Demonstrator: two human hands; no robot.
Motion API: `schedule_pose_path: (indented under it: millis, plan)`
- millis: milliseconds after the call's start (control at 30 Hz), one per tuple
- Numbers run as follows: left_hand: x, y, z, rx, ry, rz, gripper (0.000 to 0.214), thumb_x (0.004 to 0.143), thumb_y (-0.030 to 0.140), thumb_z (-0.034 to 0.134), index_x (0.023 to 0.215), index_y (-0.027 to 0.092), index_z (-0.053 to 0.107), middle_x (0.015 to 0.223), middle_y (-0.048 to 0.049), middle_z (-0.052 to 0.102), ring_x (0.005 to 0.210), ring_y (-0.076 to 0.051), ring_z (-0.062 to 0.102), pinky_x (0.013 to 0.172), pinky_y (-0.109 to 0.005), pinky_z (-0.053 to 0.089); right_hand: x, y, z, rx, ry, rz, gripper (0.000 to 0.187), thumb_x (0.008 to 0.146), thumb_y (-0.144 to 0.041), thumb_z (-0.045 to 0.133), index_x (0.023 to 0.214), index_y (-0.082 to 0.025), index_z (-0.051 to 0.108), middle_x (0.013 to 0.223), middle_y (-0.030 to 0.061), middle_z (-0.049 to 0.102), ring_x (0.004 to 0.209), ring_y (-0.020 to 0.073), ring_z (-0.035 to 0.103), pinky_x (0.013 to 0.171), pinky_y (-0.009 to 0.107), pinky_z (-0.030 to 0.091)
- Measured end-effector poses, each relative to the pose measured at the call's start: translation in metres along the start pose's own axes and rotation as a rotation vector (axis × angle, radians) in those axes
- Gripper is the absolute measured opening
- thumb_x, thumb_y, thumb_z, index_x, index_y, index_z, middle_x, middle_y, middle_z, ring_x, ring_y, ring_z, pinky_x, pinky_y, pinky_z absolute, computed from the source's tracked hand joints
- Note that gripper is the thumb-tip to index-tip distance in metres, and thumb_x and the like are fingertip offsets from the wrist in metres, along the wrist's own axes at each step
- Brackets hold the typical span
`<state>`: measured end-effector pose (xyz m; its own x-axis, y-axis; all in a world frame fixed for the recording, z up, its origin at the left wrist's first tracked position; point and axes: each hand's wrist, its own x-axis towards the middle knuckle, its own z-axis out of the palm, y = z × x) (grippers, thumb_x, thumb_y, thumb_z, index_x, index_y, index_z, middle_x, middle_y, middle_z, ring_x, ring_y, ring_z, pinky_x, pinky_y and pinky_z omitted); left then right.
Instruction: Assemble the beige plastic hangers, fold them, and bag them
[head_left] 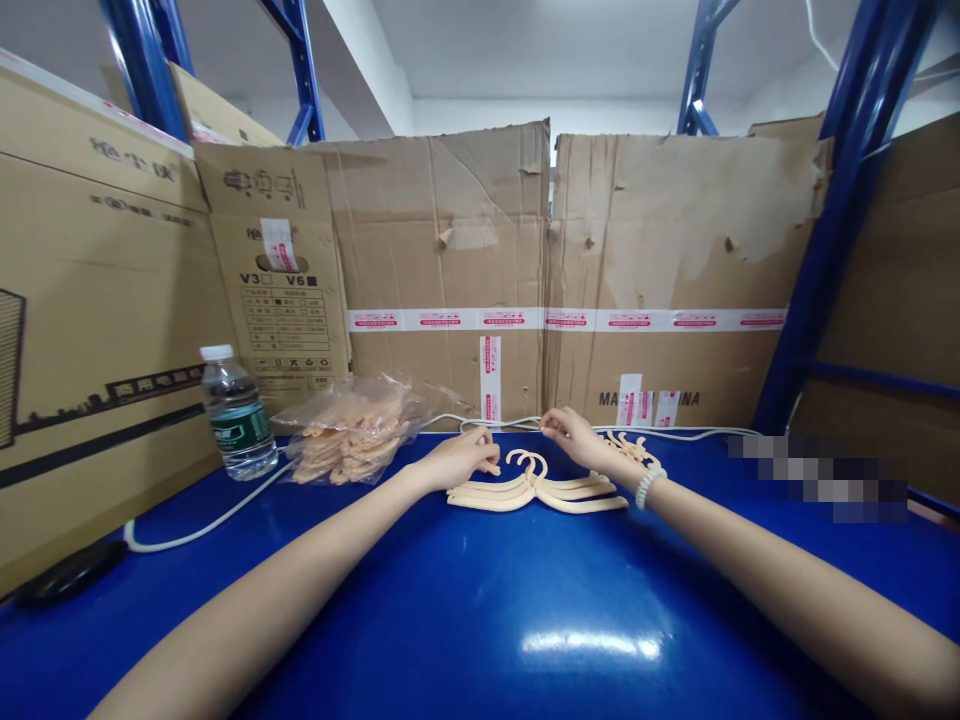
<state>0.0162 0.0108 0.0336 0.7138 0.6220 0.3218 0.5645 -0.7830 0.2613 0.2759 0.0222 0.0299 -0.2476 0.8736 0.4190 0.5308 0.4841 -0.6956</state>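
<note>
On the blue tabletop (420,610), clothes hangers (535,487) lie just beside left hand (463,460) and right hand (579,440), fingers curled; their grip I cannot tell.

The blue table (420,610) carries hangers (534,487) beside the left hand (461,462), with a filled bag (349,440) and bottle (238,420) farther left.

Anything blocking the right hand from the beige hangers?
Nothing visible. The right hand appears just beyond the hangers in view, with no object between them; the bagged beige pieces lie left of the left hand.
</note>
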Motion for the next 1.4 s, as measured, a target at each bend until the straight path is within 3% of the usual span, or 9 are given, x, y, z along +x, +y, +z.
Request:
schedule_pose_path:
  millis: [167, 433, 533, 733, 900, 1000, 1133, 1233, 1400]
  plan:
    - [-0.014, 0.023, -0.01, 0.068, 0.194, 0.023, 0.027, 0.09, 0.005, 0.038, 0.099, 0.019, 0.059, 0.111, -0.0077, 0.059, 0.093, -0.019, 0.063, 0.081, -0.031, 0.048, -0.034, -0.026, -0.011, 0.412, 0.087, 0.137, 0.026, 0.09, -0.049, 0.053, 0.095, -0.023, 0.049, 0.074, -0.0035, 0.058, 0.058, 0.0126, 0.06, 0.049, 0.025, 0.047]
    - [-0.052, 0.082, 0.002, -0.139, 0.317, 0.13, 0.021, 0.096, 0.016, 0.04, 0.097, 0.018, 0.061, 0.102, -0.0079, 0.067, 0.096, -0.019, 0.064, 0.087, -0.031, 0.05, -0.093, -0.062, 0.022, 0.903, 0.032, 0.306, 0.043, 0.065, -0.043, 0.083, 0.095, -0.018, 0.066, 0.091, 0.0053, 0.07, 0.08, 0.0148, 0.068, 0.066, 0.023, 0.053]
    - [-0.058, 0.09, 0.016, -0.348, 0.358, 0.031, 0.014, 0.091, 0.019, 0.054, 0.087, 0.02, 0.067, 0.091, -0.005, 0.07, 0.087, -0.018, 0.066, 0.081, -0.03, 0.053, -0.105, -0.065, 0.033, 1.027, 0.01, 0.406, 0.035, 0.063, -0.035, 0.086, 0.088, -0.015, 0.073, 0.089, 0.0064, 0.071, 0.079, 0.0143, 0.068, 0.063, 0.02, 0.053]
    - [-0.059, 0.092, 0.029, -0.659, 0.338, -0.133, 0.005, 0.082, 0.018, 0.063, 0.078, 0.018, 0.064, 0.08, -0.0025, 0.063, 0.075, -0.016, 0.065, 0.071, -0.029, 0.059, -0.111, -0.066, 0.037, 1.064, -0.024, 0.444, 0.032, 0.06, -0.03, 0.089, 0.082, -0.014, 0.072, 0.083, 0.0049, 0.072, 0.07, 0.0126, 0.067, 0.062, 0.02, 0.053]
    - [-0.06, 0.092, 0.031, -0.708, 0.447, -0.196, 0.028, 0.073, 0.018, 0.069, 0.064, 0.019, 0.043, 0.069, 0.0034, 0.049, 0.07, -0.014, 0.059, 0.066, -0.026, 0.057, -0.111, -0.067, 0.037, 1.083, 0.01, 0.487, 0.039, 0.053, -0.024, 0.093, 0.081, -0.017, 0.066, 0.075, 0.0016, 0.072, 0.07, 0.0118, 0.067, 0.063, 0.019, 0.052]
    - [-0.059, 0.092, 0.032, -0.853, 0.491, -0.258, 0.029, 0.069, 0.015, 0.072, 0.08, 0.021, 0.045, 0.076, 0.005, 0.051, 0.07, -0.012, 0.061, 0.068, -0.026, 0.056, -0.112, -0.066, 0.037, 1.083, -0.036, 0.489, 0.039, 0.053, -0.024, 0.092, 0.082, -0.015, 0.069, 0.081, 0.0033, 0.073, 0.073, 0.0111, 0.067, 0.071, 0.02, 0.052]
    - [-0.057, 0.093, 0.033, -1.035, 0.371, -0.3, 0.04, 0.071, 0.018, 0.072, 0.105, 0.02, 0.051, 0.096, -0.0019, 0.061, 0.085, -0.015, 0.067, 0.081, -0.031, 0.056, -0.112, -0.063, 0.038, 1.064, -0.094, 0.441, 0.029, 0.058, -0.028, 0.09, 0.074, -0.014, 0.07, 0.09, 0.0058, 0.072, 0.085, 0.0142, 0.067, 0.08, 0.024, 0.052]
    - [-0.059, 0.095, 0.034, -1.034, 0.373, -0.283, 0.021, 0.075, 0.022, 0.071, 0.087, 0.018, 0.055, 0.089, -0.0013, 0.061, 0.093, -0.018, 0.066, 0.086, -0.032, 0.055, -0.112, -0.063, 0.036, 1.048, -0.158, 0.449, 0.028, 0.062, -0.031, 0.088, 0.077, -0.014, 0.072, 0.095, 0.0061, 0.072, 0.09, 0.0159, 0.067, 0.084, 0.026, 0.053]
    - [-0.062, 0.1, 0.035, -1.046, 0.408, -0.247, 0.02, 0.078, 0.027, 0.071, 0.08, 0.019, 0.052, 0.084, 0.0007, 0.06, 0.088, -0.017, 0.066, 0.085, -0.033, 0.055, -0.112, -0.066, 0.031, 1.039, -0.243, 0.493, 0.027, 0.07, -0.035, 0.084, 0.08, -0.014, 0.071, 0.091, 0.0073, 0.072, 0.089, 0.018, 0.07, 0.082, 0.027, 0.055]
